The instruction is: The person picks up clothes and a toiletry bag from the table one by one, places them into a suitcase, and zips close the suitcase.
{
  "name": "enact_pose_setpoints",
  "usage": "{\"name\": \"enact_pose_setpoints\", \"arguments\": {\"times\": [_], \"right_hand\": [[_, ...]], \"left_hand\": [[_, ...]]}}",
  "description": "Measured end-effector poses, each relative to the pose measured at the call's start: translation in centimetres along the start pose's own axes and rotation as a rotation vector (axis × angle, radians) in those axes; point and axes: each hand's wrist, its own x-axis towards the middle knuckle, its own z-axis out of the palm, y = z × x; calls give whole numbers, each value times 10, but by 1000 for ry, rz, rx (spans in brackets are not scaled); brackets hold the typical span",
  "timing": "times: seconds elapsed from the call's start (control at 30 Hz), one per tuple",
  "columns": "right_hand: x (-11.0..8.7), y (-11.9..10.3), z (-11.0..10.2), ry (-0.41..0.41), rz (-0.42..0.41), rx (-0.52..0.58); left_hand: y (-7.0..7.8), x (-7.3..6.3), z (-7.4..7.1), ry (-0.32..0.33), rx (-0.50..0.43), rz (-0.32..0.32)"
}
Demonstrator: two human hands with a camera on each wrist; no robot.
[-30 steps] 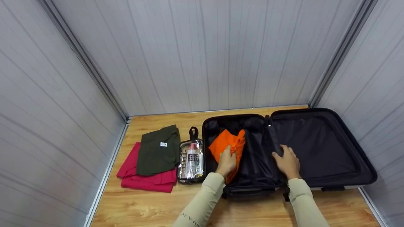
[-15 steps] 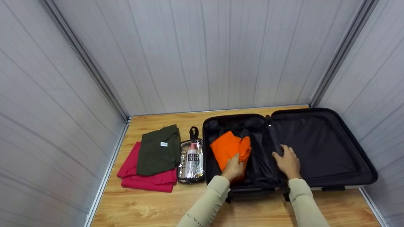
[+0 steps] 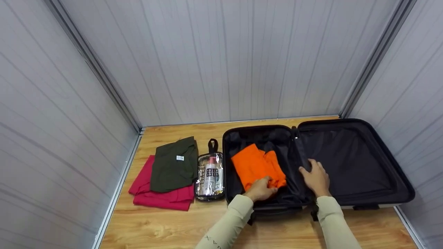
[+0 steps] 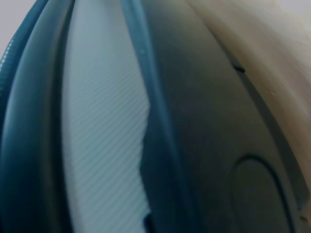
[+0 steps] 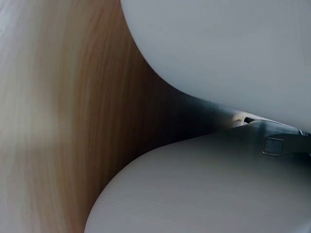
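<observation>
An orange folded garment (image 3: 254,164) lies in the left half of an open black-lined suitcase (image 3: 370,199) in the head view. My left hand (image 3: 260,190) pinches the garment's near edge; some of its fingers are hidden by the cloth. My right hand (image 3: 315,178) grips the suitcase's middle edge, between the two halves. Neither hand shows in the wrist views. Close up in the left wrist view is the suitcase's outer side (image 4: 104,116), pale and ribbed with dark trim. The right wrist view has its pale rounded shells (image 5: 223,48) and a dark clasp (image 5: 274,145).
Left of the suitcase stands a clear toiletry bag (image 3: 210,176) with bottles inside. Beyond it, a dark green folded garment (image 3: 173,173) overlaps a red one (image 3: 162,200). Grey panel walls (image 3: 221,62) enclose the wooden floor (image 3: 166,228) on three sides.
The orange garment has spread flatter and its loose part has shifted right and nearer. My left hand has moved slightly right and nearer with it. The right hand has stayed put.
</observation>
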Motion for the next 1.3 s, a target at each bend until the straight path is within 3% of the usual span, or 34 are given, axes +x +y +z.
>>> {"name": "enact_pose_setpoints", "arguments": {"times": [0.23,0.47,0.7,0.97,1.3], "right_hand": [[0,1,1,11,1,-1],[0,1,1,6,4,3],[0,0,1,0,11,6],[-1,-1,-1,0,10,2],[-1,-1,-1,0,10,3]], "left_hand": [[-2,-5,0,-106,69,46],[-2,-9,0,-137,112,114],[-4,-14,-6,-130,92,146],[-6,-20,-11,-51,137,223],[-10,-23,-11,-90,139,195]]}}
